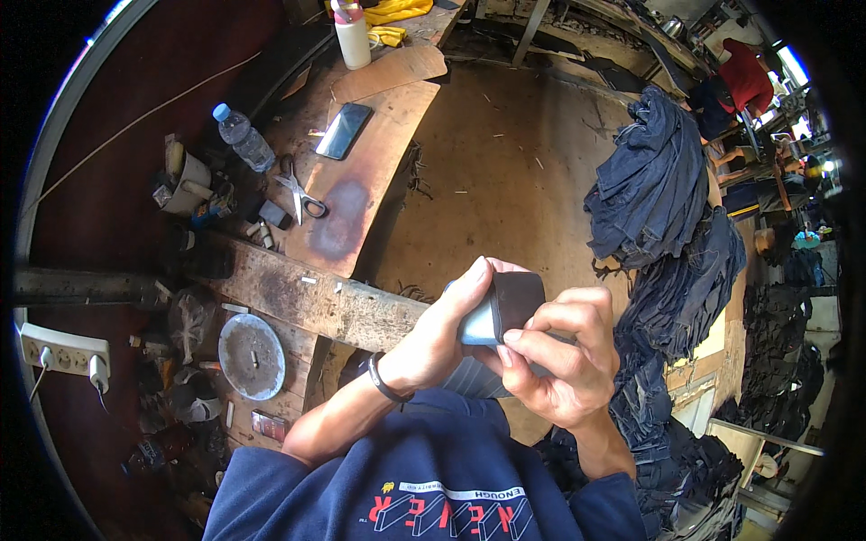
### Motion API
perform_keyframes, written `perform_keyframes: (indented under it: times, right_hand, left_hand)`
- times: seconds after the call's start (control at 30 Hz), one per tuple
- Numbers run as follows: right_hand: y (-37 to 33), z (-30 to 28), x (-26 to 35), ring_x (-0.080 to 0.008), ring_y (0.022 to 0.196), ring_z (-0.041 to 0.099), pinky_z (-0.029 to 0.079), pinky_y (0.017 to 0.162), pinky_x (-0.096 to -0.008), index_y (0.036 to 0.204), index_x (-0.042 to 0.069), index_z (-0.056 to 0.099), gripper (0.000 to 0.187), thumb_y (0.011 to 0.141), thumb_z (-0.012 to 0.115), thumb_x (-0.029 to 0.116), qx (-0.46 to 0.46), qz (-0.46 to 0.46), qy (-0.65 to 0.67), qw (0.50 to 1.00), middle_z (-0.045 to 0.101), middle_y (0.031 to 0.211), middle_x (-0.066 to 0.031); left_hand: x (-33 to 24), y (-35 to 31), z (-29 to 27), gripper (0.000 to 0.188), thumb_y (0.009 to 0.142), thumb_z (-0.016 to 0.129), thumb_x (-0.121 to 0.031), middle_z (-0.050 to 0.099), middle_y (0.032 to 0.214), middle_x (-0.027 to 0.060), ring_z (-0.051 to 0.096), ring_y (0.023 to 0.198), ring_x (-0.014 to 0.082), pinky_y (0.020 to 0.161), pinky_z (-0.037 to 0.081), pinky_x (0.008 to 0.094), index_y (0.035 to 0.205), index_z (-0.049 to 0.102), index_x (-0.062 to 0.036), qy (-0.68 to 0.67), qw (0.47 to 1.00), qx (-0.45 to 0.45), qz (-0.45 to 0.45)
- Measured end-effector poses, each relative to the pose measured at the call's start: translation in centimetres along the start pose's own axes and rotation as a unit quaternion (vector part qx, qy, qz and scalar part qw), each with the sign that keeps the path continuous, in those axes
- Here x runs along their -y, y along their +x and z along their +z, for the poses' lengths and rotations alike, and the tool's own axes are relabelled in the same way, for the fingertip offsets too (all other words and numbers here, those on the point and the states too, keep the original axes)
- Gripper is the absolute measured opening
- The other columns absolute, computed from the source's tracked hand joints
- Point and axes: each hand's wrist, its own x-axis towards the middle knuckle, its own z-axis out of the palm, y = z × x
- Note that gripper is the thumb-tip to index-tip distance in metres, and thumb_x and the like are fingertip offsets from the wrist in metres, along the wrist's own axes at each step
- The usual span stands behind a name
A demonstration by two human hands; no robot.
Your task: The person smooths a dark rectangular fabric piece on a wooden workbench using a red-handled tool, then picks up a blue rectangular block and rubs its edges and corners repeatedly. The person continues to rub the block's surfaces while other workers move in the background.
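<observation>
In front of my chest, my left hand (439, 330) is closed around a small dark brown and pale blue piece (520, 300). Its exact kind is unclear. The brown side faces right and the pale blue part lies toward my left palm. My right hand (570, 361) has its fingers curled, with thumb and fingertips pinching the lower right edge of the same piece. Some of the left fingers are hidden behind it. A dark band circles my left wrist.
Left of the hands, a worn wooden table (383, 171) bears scissors (299, 191), a phone (344, 131) and a water bottle (244, 138). A round metal dish (225, 353) lies nearer. Dark denim (651, 185) is heaped at right. A wooden beam (311, 293) reaches toward my left wrist.
</observation>
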Motion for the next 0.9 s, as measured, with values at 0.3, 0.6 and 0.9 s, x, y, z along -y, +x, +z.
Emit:
perform_keyframes:
  times: [0.3, 0.6, 0.9]
  right_hand:
    - [0.02, -0.44, 0.04, -0.0273, 0.093, 0.056, 0.050, 0.077, -0.0395, 0.109, 0.019, 0.075, 0.039, 0.073, 0.087, 0.008, 0.030, 0.002, -0.010, 0.999, 0.061, 0.102, -0.0024]
    - [-0.40, -0.04, -0.14, -0.0273, 0.096, 0.054, 0.050, 0.080, -0.0402, 0.115, 0.022, 0.075, 0.048, 0.071, 0.086, 0.006, 0.018, 0.001, 0.000, 1.000, 0.060, 0.105, -0.0008]
    - [-0.10, 0.11, 0.21, -0.0269, 0.094, 0.055, 0.051, 0.080, -0.0401, 0.111, 0.019, 0.076, 0.038, 0.076, 0.085, 0.008, 0.019, 0.005, -0.002, 1.000, 0.061, 0.101, -0.0006]
  left_hand:
    - [-0.24, -0.26, 0.10, 0.076, 0.105, 0.040, -0.072, 0.064, 0.120, 0.0051, 0.064, 0.107, 0.0124, 0.094, 0.053, 0.0303, 0.136, 0.055, -0.0042, 0.033, 0.999, -0.006, 0.001]
    - [-0.33, -0.26, 0.00, 0.071, 0.107, 0.039, -0.069, 0.065, 0.118, 0.0039, 0.064, 0.107, 0.0116, 0.096, 0.052, 0.0299, 0.136, 0.056, -0.0062, 0.003, 1.000, 0.015, -0.004]
    - [-0.17, -0.58, 0.01, 0.062, 0.112, 0.038, -0.060, 0.065, 0.122, 0.0048, 0.063, 0.112, 0.0121, 0.099, 0.051, 0.0312, 0.134, 0.058, -0.0053, 0.017, 1.000, -0.015, -0.009]
